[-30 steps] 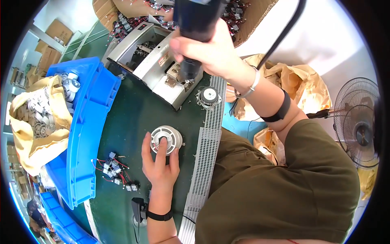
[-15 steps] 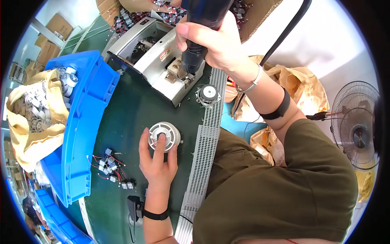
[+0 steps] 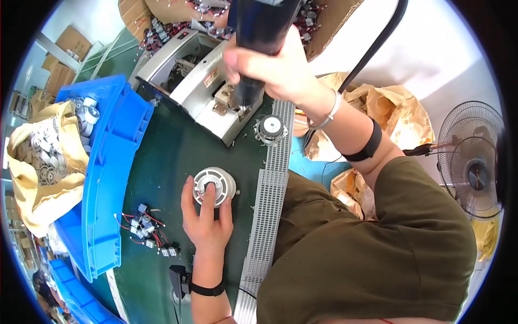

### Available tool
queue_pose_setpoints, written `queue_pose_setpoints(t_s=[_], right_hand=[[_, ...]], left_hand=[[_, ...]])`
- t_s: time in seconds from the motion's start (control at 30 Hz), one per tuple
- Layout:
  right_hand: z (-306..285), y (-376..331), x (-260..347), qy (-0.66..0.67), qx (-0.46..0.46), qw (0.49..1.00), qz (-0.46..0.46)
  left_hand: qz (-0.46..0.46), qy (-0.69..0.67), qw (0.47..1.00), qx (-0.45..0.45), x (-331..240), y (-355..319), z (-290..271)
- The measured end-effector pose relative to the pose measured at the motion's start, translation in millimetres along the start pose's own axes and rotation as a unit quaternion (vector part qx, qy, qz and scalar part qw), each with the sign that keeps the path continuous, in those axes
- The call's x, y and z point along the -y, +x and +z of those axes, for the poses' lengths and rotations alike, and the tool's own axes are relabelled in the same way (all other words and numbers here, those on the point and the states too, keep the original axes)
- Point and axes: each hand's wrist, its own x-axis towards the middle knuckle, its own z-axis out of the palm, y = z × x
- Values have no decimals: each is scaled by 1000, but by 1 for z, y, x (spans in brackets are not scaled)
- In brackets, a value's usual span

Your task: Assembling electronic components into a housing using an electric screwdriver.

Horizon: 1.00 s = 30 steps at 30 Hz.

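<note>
My left hand (image 3: 206,217) rests on a round white-and-grey motor part (image 3: 215,186) lying on the green table (image 3: 162,162), fingers spread over its near side and one fingertip on its top. My right hand (image 3: 272,62) is raised and wrapped around a black powered screwdriver (image 3: 258,38), whose tip points down at the grey metal machine (image 3: 199,81). A black cable (image 3: 372,48) runs up from the tool. A second round motor part (image 3: 271,128) lies just right of the machine.
A blue bin (image 3: 108,162) at left holds a yellow bag with several white parts (image 3: 43,156). Small components with red wires (image 3: 148,235) lie near my left wrist. A white slotted strip (image 3: 267,205) runs along the table edge. A fan (image 3: 472,156) stands at right.
The right hand with the screwdriver has stayed above the machine, shifting only slightly. My left hand remains on the round part; the view has drifted a little.
</note>
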Motion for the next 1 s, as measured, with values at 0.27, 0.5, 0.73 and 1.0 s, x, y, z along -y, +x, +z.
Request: queue_pose_setpoints(t_s=[0.27, 0.5, 0.73, 1.0], right_hand=[[-43, -17, -16, 10, 68, 997, 42], [40, 2, 23, 235, 255, 936, 56], [76, -7, 60, 122, 104, 955, 251], [68, -7, 35, 116, 160, 961, 192]], left_hand=[[6, 25, 999, -30, -4, 11, 2], [12, 39, 998, -43, 0, 7, -5], [13, 8, 998, -60, 1, 11, 0], [15, 18, 998, -54, 2, 9, -1]])
